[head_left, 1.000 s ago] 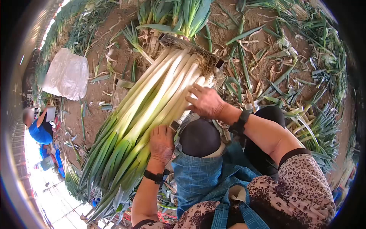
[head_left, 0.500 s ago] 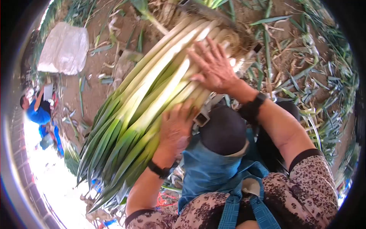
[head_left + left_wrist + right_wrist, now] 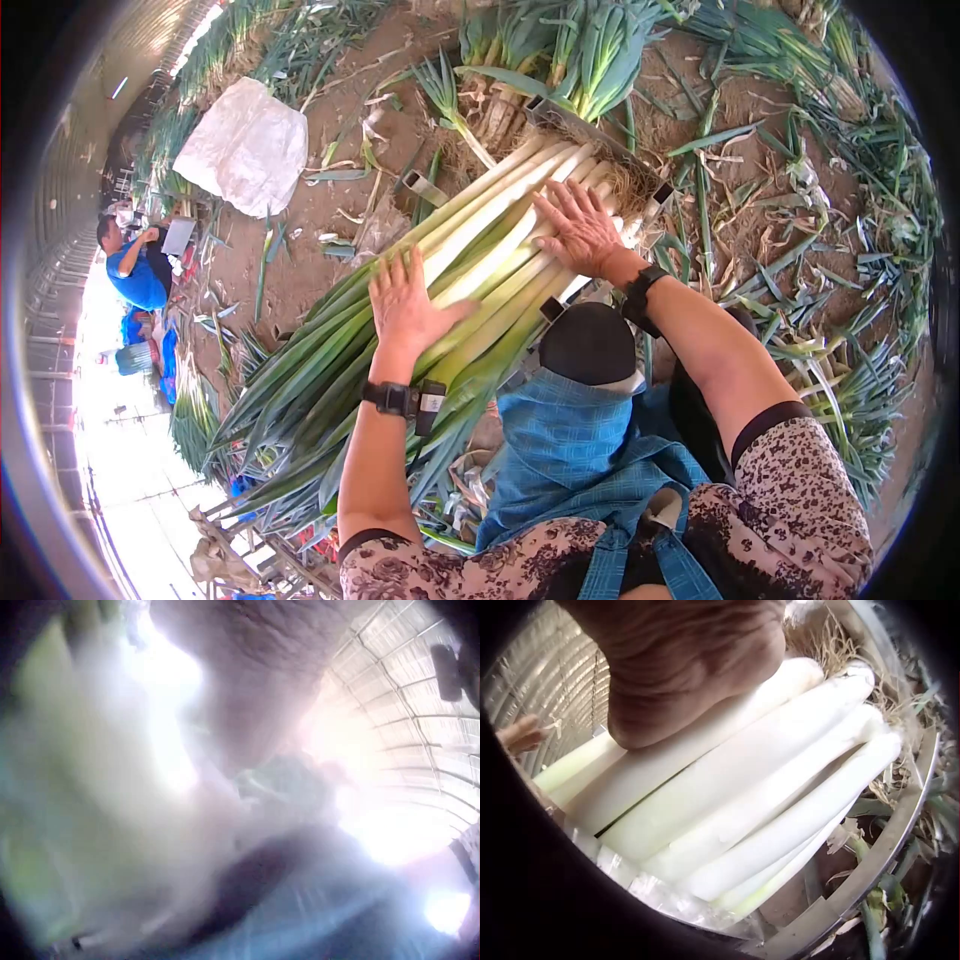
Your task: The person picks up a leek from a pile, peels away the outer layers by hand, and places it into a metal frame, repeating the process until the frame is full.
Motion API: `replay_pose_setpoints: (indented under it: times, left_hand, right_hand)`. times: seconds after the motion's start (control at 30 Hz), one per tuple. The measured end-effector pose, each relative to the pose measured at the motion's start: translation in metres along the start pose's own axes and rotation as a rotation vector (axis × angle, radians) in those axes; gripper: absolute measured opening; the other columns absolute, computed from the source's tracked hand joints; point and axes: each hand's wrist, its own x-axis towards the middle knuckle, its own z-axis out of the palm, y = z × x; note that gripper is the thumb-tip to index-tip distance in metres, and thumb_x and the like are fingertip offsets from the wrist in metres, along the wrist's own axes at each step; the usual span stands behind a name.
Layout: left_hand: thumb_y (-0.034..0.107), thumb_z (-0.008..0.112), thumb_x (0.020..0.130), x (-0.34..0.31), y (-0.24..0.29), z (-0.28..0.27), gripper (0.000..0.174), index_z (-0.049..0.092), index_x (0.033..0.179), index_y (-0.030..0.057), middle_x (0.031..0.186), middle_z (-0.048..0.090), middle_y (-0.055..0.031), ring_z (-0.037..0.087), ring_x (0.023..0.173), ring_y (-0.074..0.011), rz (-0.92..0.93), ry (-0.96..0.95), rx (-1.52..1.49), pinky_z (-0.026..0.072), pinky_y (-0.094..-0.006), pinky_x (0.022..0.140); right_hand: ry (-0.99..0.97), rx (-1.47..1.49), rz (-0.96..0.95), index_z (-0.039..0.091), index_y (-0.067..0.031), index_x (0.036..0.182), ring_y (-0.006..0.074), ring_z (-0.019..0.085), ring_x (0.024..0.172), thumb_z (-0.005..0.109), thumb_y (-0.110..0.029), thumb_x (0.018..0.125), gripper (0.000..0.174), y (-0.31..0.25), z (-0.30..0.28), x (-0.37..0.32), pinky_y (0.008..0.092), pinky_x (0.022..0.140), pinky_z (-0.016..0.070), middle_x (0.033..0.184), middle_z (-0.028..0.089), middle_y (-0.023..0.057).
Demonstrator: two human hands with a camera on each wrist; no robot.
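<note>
A thick bundle of long green onions (image 3: 480, 285) lies slantwise before me, its white shafts and roots at the upper right and its green leaves at the lower left. My right hand (image 3: 582, 232) rests flat with spread fingers on the white shafts near the root end. In the right wrist view the heel of that hand (image 3: 697, 682) presses on white shafts (image 3: 727, 787). Over the middle of the bundle, where white turns to green, is my left hand (image 3: 408, 305), fingers straight and thumb out. The left wrist view is blurred.
A metal frame (image 3: 655, 200) holds the bundle at its root end. More green onions (image 3: 600, 60) stand beyond it. Loose leaves and peelings (image 3: 760, 230) litter the soil at right. A white sack (image 3: 245, 145) lies at the upper left, near another person in blue (image 3: 140, 272).
My left hand has moved from the bundle's near side up across its top. My right hand, earlier with bent fingers near the root end, now lies flat on the shafts.
</note>
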Motion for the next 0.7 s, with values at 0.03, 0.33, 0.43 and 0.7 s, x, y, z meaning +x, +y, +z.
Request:
replay_pose_setpoints:
  times: [0.03, 0.33, 0.43, 0.7]
  left_hand:
    - [0.073, 0.063, 0.068, 0.006, 0.0, -0.001, 0.104, 0.039, 0.142, 0.0043, 0.148, 0.034, -0.0214, 0.029, 0.137, -0.039, -0.001, 0.005, -0.003, 0.0256, -0.0521, 0.11]
    - [0.064, 0.068, 0.073, 0.01, -0.031, 0.044, 0.103, 0.03, 0.146, 0.0022, 0.146, 0.038, -0.0232, 0.033, 0.136, -0.0393, 0.033, -0.065, 0.091, 0.0298, -0.0499, 0.109]
    - [0.055, 0.071, 0.075, 0.033, -0.049, 0.061, 0.097, 0.034, 0.143, -0.0027, 0.14, 0.044, -0.024, 0.041, 0.128, -0.042, 0.12, -0.008, 0.208, 0.0349, -0.0502, 0.105]
    - [0.028, 0.056, 0.095, -0.024, 0.032, -0.014, 0.038, 0.064, 0.104, -0.0086, 0.099, 0.067, -0.0245, 0.064, 0.087, -0.035, 0.327, 0.104, 0.036, 0.0516, -0.0377, 0.077]
  right_hand:
    - [-0.038, 0.004, 0.011, 0.026, -0.0231, 0.15, 0.0406, 0.018, 0.142, 0.039, -0.059, 0.093, 0.069, 0.001, -0.001, 0.0, 0.0521, 0.116, 0.0139, 0.154, 0.023, 0.0132]
    - [-0.315, 0.362, 0.214, 0.055, -0.0128, 0.129, 0.0364, 0.059, 0.104, 0.062, -0.05, 0.084, 0.059, 0.018, -0.122, -0.046, 0.0467, 0.091, 0.0456, 0.104, 0.066, 0.0148]
    - [-0.216, 0.389, 0.349, 0.056, -0.0112, 0.127, 0.0372, 0.058, 0.106, 0.057, -0.056, 0.086, 0.061, 0.044, -0.176, -0.145, 0.0513, 0.092, 0.0439, 0.103, 0.067, 0.0147]
    - [-0.311, 0.453, 1.174, 0.067, -0.0034, 0.104, 0.0316, 0.066, 0.085, 0.066, -0.034, 0.082, 0.037, 0.009, 0.032, -0.606, 0.0424, 0.075, 0.0515, 0.092, 0.069, 0.0178]
